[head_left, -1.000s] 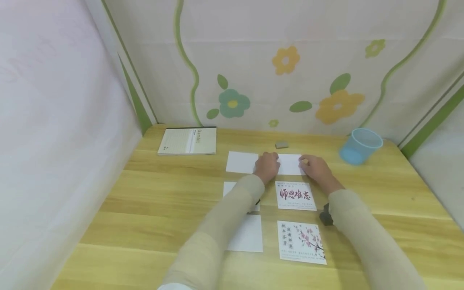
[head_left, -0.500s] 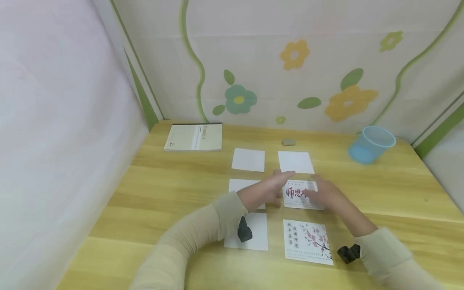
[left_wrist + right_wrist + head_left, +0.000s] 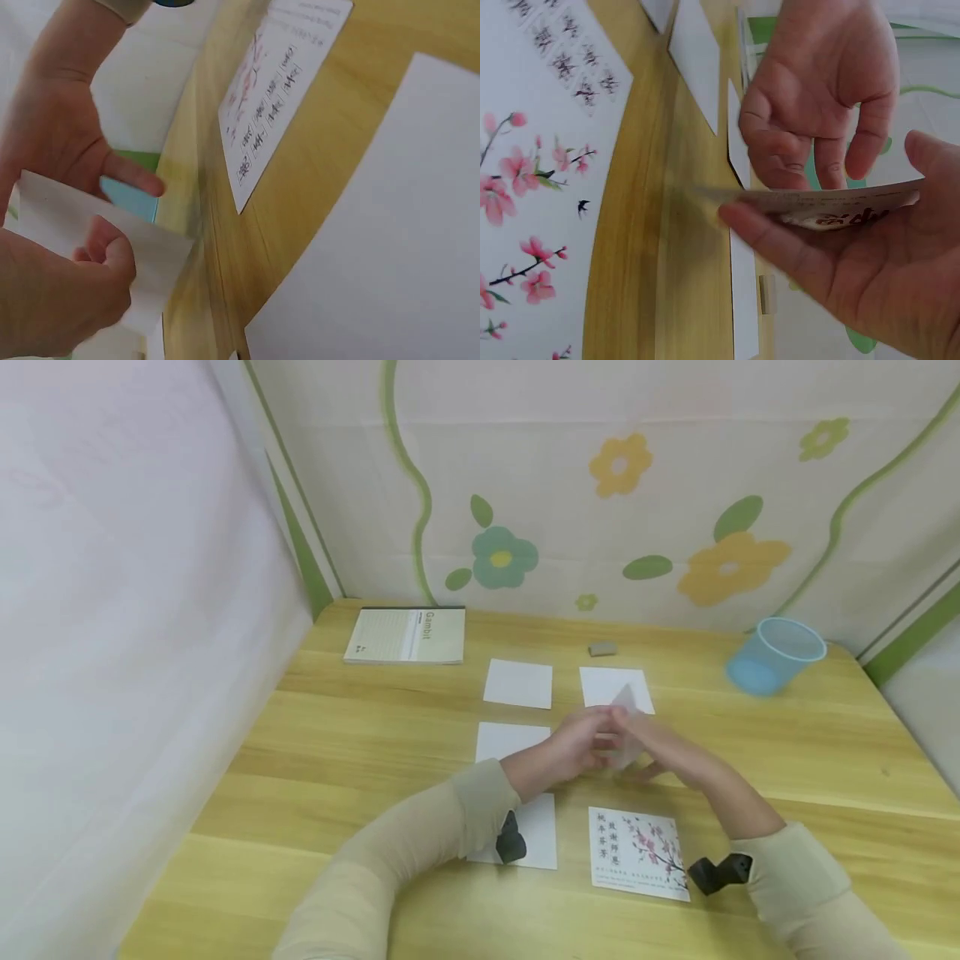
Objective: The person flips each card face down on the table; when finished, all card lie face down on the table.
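Note:
My right hand [image 3: 671, 750] holds up a square card [image 3: 154, 274] over the table, on edge, its near end between thumb and palm and a finger stretched along the printed face. Part of its red lettering [image 3: 847, 217] shows in the right wrist view. My left hand [image 3: 566, 750] faces the card's blank side, fingers loosely curled, fingertips [image 3: 101, 236] right at that side. A second card with pink blossoms and black writing [image 3: 637, 856] lies flat in front of the hands. Several blank white squares [image 3: 519, 683] lie on the table, some partly covered by my left arm.
At the back left lies a notepad [image 3: 405, 635]. A small grey-brown block [image 3: 602, 649] sits behind the squares. A blue plastic cup [image 3: 772, 656] stands at the back right. Patterned cloth [image 3: 555, 510] walls off the wooden table [image 3: 300, 793] behind and at both sides.
Both hands have left the far right white square and come back toward me. The red-lettered card, flat before, is now raised on edge between them. The head view has shifted slightly.

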Motion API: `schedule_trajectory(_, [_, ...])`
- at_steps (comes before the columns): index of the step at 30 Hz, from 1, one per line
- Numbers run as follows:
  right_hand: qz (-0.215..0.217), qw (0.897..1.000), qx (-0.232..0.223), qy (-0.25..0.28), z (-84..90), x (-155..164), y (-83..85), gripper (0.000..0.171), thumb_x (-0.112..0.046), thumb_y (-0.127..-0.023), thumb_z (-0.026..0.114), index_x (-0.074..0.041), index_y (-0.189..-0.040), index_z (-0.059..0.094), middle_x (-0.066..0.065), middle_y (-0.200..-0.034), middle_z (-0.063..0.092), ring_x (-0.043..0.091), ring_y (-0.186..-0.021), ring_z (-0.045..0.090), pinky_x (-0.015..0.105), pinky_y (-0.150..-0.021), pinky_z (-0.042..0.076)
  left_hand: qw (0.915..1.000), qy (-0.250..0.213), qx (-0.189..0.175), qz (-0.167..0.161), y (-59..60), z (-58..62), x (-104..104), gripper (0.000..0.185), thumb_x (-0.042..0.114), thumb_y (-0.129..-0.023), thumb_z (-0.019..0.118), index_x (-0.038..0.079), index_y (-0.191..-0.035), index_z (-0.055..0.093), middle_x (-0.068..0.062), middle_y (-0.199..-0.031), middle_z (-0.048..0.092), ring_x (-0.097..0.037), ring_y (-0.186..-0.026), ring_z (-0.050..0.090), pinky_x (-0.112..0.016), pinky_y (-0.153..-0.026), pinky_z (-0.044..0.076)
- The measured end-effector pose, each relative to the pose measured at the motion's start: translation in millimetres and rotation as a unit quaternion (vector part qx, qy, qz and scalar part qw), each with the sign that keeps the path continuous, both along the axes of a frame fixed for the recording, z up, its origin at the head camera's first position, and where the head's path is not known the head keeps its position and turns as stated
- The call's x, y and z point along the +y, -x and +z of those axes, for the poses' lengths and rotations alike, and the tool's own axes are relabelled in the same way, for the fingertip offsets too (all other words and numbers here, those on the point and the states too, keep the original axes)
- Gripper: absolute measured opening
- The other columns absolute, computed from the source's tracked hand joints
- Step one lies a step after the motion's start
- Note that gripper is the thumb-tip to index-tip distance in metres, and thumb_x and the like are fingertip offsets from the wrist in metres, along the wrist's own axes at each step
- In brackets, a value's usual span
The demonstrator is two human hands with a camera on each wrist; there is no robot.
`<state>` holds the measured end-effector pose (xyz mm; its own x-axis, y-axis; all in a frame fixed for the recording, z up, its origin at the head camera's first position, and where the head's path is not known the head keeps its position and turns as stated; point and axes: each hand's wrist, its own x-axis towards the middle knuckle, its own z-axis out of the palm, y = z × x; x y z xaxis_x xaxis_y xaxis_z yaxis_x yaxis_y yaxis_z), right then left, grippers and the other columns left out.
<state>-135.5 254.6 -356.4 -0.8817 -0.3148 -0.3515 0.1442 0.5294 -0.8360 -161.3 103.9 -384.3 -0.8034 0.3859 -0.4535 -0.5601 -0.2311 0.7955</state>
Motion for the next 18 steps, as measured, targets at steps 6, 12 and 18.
schedule_trajectory(6, [-0.085, 0.984, 0.097, 0.123, 0.8, 20, -0.6, 0.053, -0.028, -0.101, 0.032, 0.009, -0.139, 0.023, 0.022, -0.110, 0.055, 0.019, -0.082, 0.063, 0.040, -0.067, 0.055, 0.9826, 0.149, 0.110, 0.014, -1.3, -1.4, 0, 0.043, -0.004, -0.076, 0.061, 0.020, -0.112, 0.059, -0.002, -0.079, 0.053, -0.013, -0.055, 0.044, -0.026, -0.051, 0.043])
schedule_trajectory(12, [-0.150, 0.963, 0.152, 0.167, -10.3, 41, -1.0, 0.059, -0.009, -0.094, 0.052, -0.001, -0.143, 0.022, 0.001, -0.085, 0.064, 0.018, -0.066, 0.064, 0.034, -0.058, 0.055, 0.9740, 0.169, 0.151, -0.002, 6.6, -4.7, -13, 0.037, -0.003, -0.079, 0.063, 0.013, -0.112, 0.061, -0.003, -0.062, 0.053, -0.018, -0.045, 0.050, -0.036, -0.058, 0.053])
schedule_trajectory(18, [-0.096, 0.986, 0.135, 0.001, -26.5, 61, 0.3, 0.046, -0.019, -0.092, 0.058, 0.001, -0.131, 0.045, 0.022, -0.087, 0.063, 0.022, -0.068, 0.061, 0.035, -0.061, 0.055, 0.9539, 0.231, 0.185, -0.050, 10.1, -7.2, -21, 0.032, -0.002, -0.080, 0.066, 0.005, -0.111, 0.062, -0.009, -0.065, 0.059, -0.017, -0.046, 0.053, -0.035, -0.054, 0.055])
